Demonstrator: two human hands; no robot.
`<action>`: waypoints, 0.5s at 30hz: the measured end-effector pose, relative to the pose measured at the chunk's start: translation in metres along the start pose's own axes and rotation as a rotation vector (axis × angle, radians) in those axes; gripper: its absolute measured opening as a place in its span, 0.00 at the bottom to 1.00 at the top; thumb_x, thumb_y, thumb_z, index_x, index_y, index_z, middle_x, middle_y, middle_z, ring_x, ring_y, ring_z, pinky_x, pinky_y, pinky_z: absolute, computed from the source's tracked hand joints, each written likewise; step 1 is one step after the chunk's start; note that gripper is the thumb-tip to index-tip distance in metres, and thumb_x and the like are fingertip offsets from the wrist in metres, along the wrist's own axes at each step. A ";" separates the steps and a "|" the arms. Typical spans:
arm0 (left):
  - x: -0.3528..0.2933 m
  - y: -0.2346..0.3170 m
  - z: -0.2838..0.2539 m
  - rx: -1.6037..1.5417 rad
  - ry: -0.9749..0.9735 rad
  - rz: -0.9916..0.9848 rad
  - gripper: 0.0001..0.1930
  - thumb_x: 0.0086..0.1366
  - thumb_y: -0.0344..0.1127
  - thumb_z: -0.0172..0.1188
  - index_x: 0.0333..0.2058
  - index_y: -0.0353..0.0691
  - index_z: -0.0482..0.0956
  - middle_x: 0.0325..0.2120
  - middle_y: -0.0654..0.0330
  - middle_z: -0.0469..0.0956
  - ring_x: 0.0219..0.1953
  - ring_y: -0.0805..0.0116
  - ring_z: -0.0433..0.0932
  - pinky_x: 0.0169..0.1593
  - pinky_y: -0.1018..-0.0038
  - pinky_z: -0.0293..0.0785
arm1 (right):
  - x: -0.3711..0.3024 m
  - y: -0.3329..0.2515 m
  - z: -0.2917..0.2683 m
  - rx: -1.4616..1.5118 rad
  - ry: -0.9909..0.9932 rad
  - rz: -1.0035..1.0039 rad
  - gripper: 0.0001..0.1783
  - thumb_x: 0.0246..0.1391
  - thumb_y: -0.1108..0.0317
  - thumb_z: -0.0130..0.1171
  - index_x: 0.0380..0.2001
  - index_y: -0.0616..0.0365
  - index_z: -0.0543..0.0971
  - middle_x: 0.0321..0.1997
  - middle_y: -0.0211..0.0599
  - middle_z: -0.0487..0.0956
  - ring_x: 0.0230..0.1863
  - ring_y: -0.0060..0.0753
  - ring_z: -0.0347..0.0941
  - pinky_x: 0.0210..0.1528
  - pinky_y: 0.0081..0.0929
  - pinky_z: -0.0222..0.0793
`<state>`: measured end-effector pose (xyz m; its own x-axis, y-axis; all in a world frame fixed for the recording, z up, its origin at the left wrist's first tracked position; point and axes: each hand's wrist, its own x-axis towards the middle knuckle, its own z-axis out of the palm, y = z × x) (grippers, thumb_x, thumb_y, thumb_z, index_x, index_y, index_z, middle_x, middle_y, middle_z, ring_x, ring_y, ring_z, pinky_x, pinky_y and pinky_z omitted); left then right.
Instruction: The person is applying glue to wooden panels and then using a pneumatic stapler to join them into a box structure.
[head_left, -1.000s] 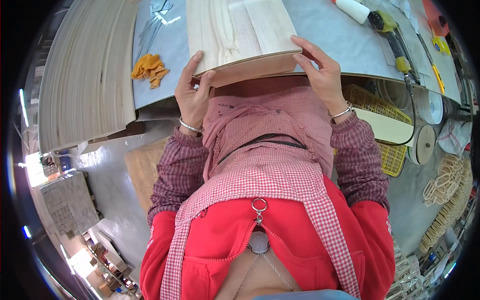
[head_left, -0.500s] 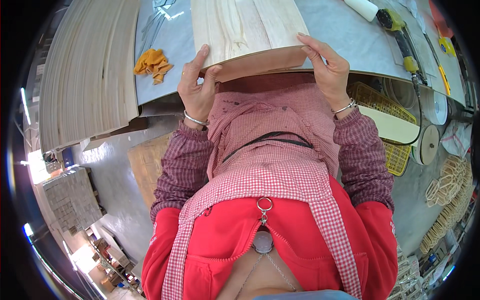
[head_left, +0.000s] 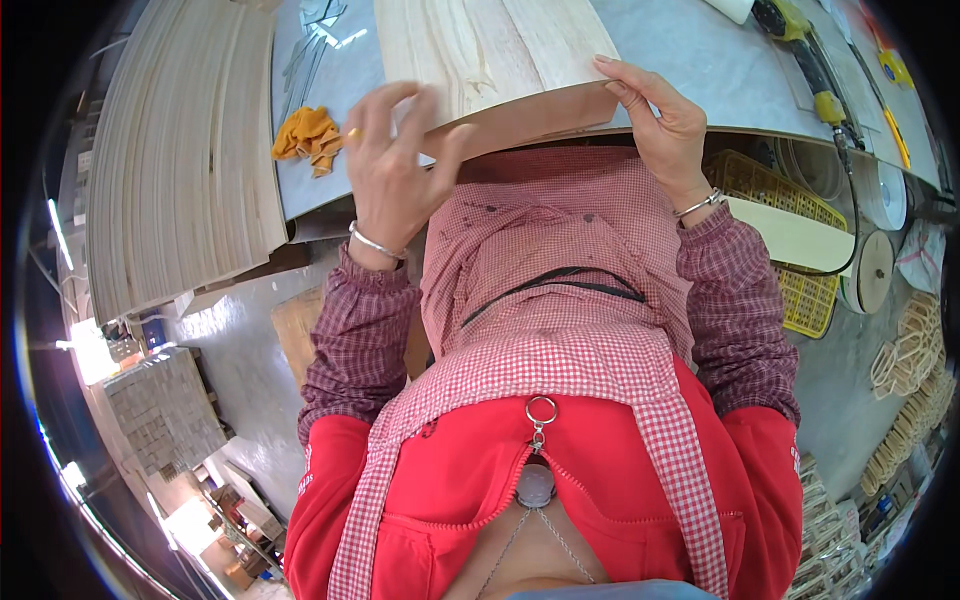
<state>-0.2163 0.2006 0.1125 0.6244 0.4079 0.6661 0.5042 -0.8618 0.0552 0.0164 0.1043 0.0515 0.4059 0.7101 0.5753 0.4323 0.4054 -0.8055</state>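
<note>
Fingers (head_left: 637, 76) of the right hand (head_left: 674, 130) are pinched, the left hand's (head_left: 388, 185) blurred and spread. Along the tabletop (head_left: 675, 45), stacked boards (head_left: 185, 150) are seen at ten o'clock; at twelve, the wooden panel (head_left: 495, 45) is held by one corner, seemingly mid-handling, not yet released.

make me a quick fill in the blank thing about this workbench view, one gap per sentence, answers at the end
1. The right hand grips the wooden piece at its near ____ corner.
2. The crumpled orange cloth lies to the ____ of the left hand.
3. The crate below the table is coloured ____.
4. The zipped top under the checked apron is coloured ____.

Missing words: right; left; yellow; red
</note>
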 end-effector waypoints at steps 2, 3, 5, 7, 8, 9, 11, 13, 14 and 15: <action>0.016 0.013 0.008 -0.035 -0.022 0.098 0.17 0.53 0.37 0.68 0.42 0.42 0.81 0.44 0.59 0.75 0.41 0.67 0.73 0.43 0.74 0.72 | 0.000 -0.002 0.000 -0.005 0.007 0.005 0.15 0.51 0.79 0.58 0.41 0.53 0.82 0.42 0.26 0.82 0.37 0.19 0.77 0.43 0.11 0.71; 0.024 0.020 0.019 -0.104 -0.023 0.109 0.15 0.53 0.37 0.67 0.41 0.42 0.81 0.45 0.60 0.75 0.42 0.66 0.74 0.45 0.73 0.72 | 0.000 -0.004 0.002 0.003 0.001 0.003 0.15 0.51 0.79 0.58 0.41 0.53 0.82 0.42 0.26 0.82 0.37 0.19 0.77 0.43 0.11 0.71; 0.035 0.035 0.040 -0.110 -0.014 0.152 0.15 0.54 0.36 0.67 0.41 0.42 0.81 0.44 0.60 0.76 0.42 0.65 0.75 0.45 0.73 0.72 | 0.002 -0.004 -0.001 0.004 0.006 -0.002 0.14 0.51 0.78 0.58 0.42 0.52 0.82 0.42 0.27 0.82 0.37 0.20 0.77 0.42 0.12 0.72; 0.038 0.039 0.050 -0.121 -0.010 0.198 0.15 0.54 0.35 0.66 0.42 0.42 0.81 0.44 0.61 0.77 0.42 0.65 0.75 0.45 0.73 0.72 | 0.001 -0.004 -0.003 0.002 0.029 0.003 0.14 0.51 0.78 0.58 0.42 0.52 0.82 0.42 0.27 0.82 0.37 0.20 0.77 0.42 0.12 0.72; 0.038 0.038 0.052 -0.135 -0.002 0.198 0.15 0.55 0.35 0.66 0.42 0.41 0.81 0.43 0.61 0.77 0.42 0.65 0.75 0.45 0.73 0.71 | 0.000 -0.005 -0.002 0.000 0.043 0.017 0.14 0.51 0.77 0.59 0.42 0.52 0.82 0.42 0.27 0.82 0.37 0.20 0.77 0.42 0.13 0.72; 0.037 0.036 0.053 -0.146 0.008 0.195 0.15 0.55 0.34 0.65 0.43 0.41 0.80 0.43 0.61 0.78 0.42 0.65 0.75 0.45 0.73 0.71 | -0.001 -0.006 -0.001 0.000 0.055 0.029 0.15 0.51 0.77 0.59 0.43 0.53 0.82 0.42 0.27 0.82 0.37 0.21 0.77 0.42 0.13 0.72; 0.034 0.033 0.054 -0.166 0.023 0.185 0.15 0.55 0.33 0.65 0.43 0.40 0.80 0.42 0.61 0.78 0.42 0.65 0.76 0.45 0.73 0.71 | -0.004 -0.007 -0.001 0.005 0.074 0.056 0.15 0.51 0.76 0.59 0.44 0.53 0.81 0.43 0.28 0.82 0.37 0.22 0.77 0.42 0.14 0.72; 0.034 0.032 0.055 -0.160 0.012 0.192 0.15 0.55 0.33 0.65 0.43 0.40 0.80 0.42 0.61 0.78 0.42 0.64 0.76 0.46 0.72 0.71 | -0.009 -0.007 -0.004 0.016 0.096 0.093 0.15 0.52 0.75 0.59 0.45 0.54 0.80 0.43 0.29 0.82 0.38 0.22 0.77 0.43 0.15 0.72; 0.033 0.032 0.054 -0.156 0.005 0.187 0.15 0.55 0.33 0.65 0.42 0.39 0.80 0.42 0.61 0.78 0.43 0.64 0.76 0.46 0.72 0.71 | -0.012 -0.007 -0.004 0.024 0.104 0.129 0.15 0.53 0.75 0.59 0.46 0.56 0.80 0.44 0.30 0.81 0.39 0.23 0.77 0.44 0.15 0.71; 0.032 0.032 0.053 -0.151 -0.002 0.180 0.15 0.55 0.33 0.64 0.42 0.39 0.80 0.42 0.60 0.78 0.43 0.63 0.76 0.46 0.71 0.71 | -0.016 -0.008 -0.005 0.032 0.111 0.167 0.16 0.54 0.74 0.58 0.47 0.57 0.79 0.45 0.30 0.81 0.40 0.23 0.76 0.46 0.15 0.71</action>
<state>-0.1484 0.2026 0.0960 0.6977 0.2438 0.6736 0.2891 -0.9562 0.0465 0.0102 0.0870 0.0492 0.5572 0.7017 0.4440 0.3262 0.3068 -0.8941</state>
